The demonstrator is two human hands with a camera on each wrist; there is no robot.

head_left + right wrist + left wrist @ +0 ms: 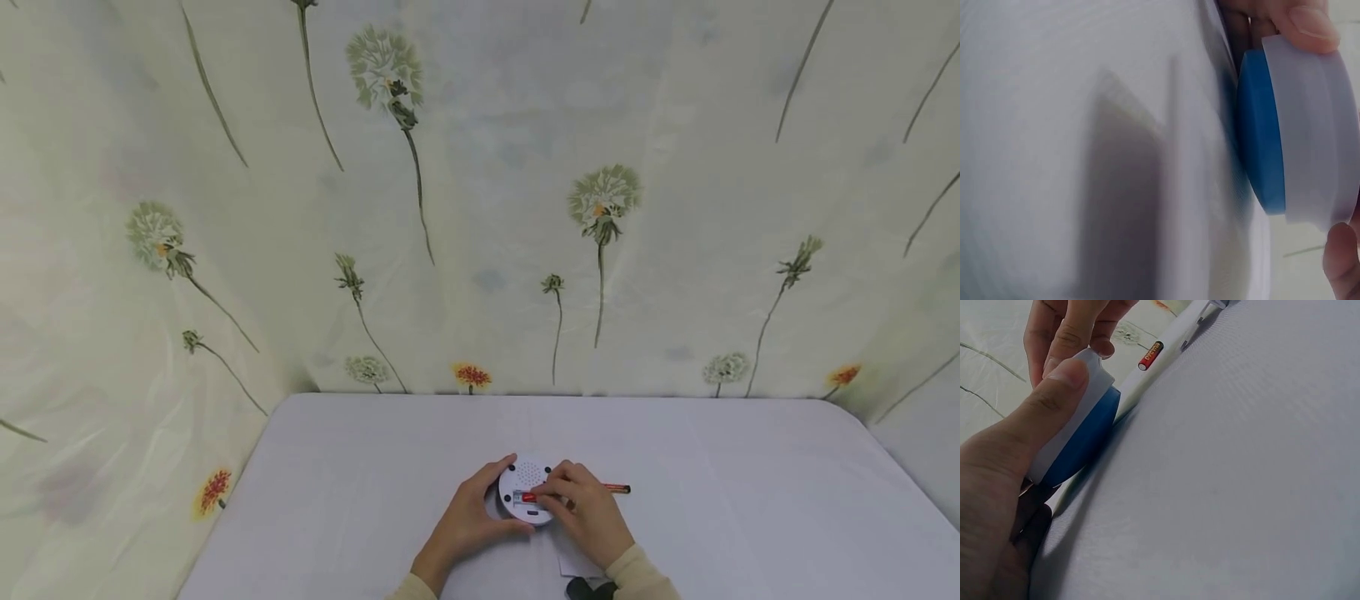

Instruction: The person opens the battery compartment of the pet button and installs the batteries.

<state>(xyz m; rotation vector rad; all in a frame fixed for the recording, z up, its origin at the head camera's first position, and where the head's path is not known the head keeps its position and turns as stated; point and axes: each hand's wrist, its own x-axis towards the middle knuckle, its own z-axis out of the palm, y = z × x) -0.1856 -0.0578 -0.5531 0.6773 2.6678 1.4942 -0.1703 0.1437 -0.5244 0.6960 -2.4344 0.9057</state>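
Note:
A round device (pixel 527 472), white with small holes and a battery slot on its upper face, is gripped around its left side by my left hand (pixel 474 510). The left wrist view shows its white side and blue underside (pixel 1088 440), with my left thumb on the white part. My right hand (pixel 588 510) reaches over the device's right side, thumb and finger pinching a red battery (pixel 529 497) at the slot. How far the battery sits in the slot is partly hidden by the fingertips. The right wrist view shows the white and blue body (pixel 1313 131) from the side.
Another red and black battery (pixel 618 488) lies on the white-covered table (pixel 360 492) just right of my right hand. Below that hand are a flat white item (pixel 573 562) and a black object (pixel 588 590) at the frame's bottom edge. A flowered curtain (pixel 495 208) hangs behind.

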